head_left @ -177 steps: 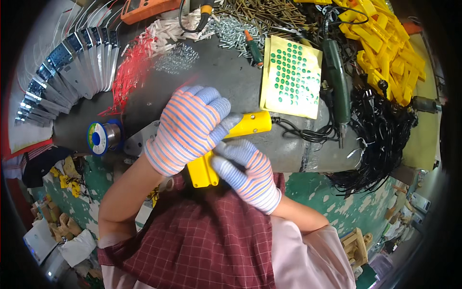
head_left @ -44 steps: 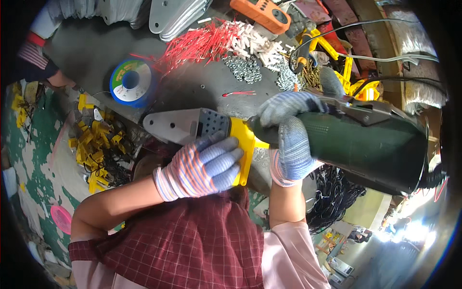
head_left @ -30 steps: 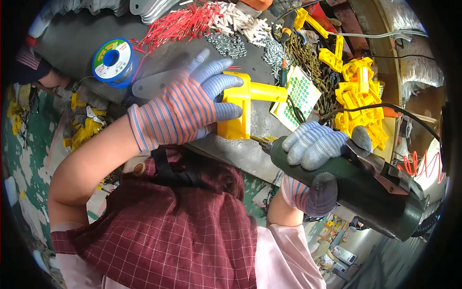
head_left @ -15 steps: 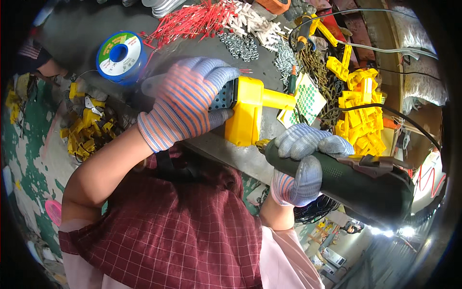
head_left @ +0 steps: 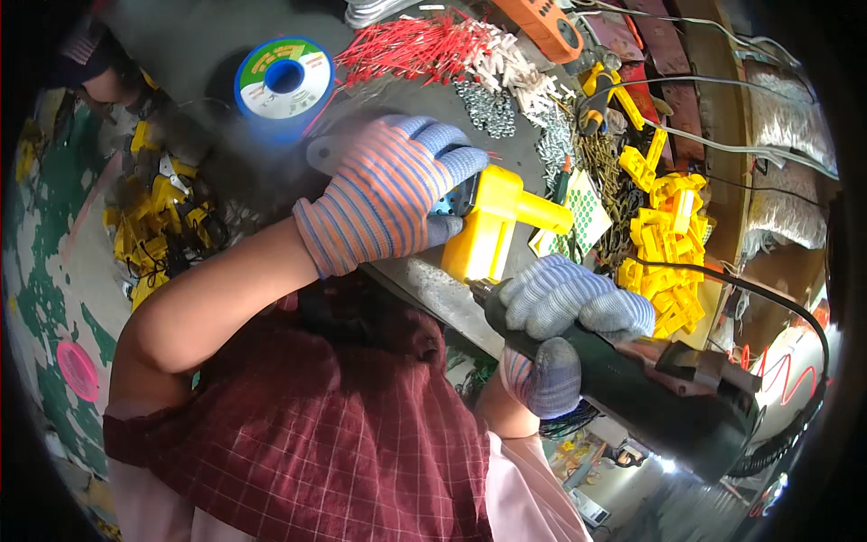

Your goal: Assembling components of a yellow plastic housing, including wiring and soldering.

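Observation:
A yellow plastic housing [head_left: 492, 226] with a stubby handle and a dark perforated face stands over the table edge. My left hand [head_left: 384, 199], in a striped knit glove, is closed around its dark-faced side, thumb below and fingers over the top. My right hand [head_left: 573, 307], gloved alike, wraps around a dark green power screwdriver [head_left: 650, 384]. The driver's metal tip meets or nearly meets the housing's lower end; whether it touches cannot be made out. A pale flat piece with a hole [head_left: 322, 154] shows behind my left hand, blurred.
Beyond my hands lie a blue solder spool [head_left: 284, 77], red wires [head_left: 415, 50], white sleeves [head_left: 510, 68], metal nuts [head_left: 488, 108] and screws [head_left: 555, 144]. Yellow plastic parts [head_left: 668, 244] pile at right. A black cable [head_left: 750, 289] arches there. More yellow parts [head_left: 158, 226] lie lower left.
The whole view has shifted and turned a little, so the table items appear displaced. The screwdriver slants more steeply, its tip lower at the housing's end. Both hands keep their holds.

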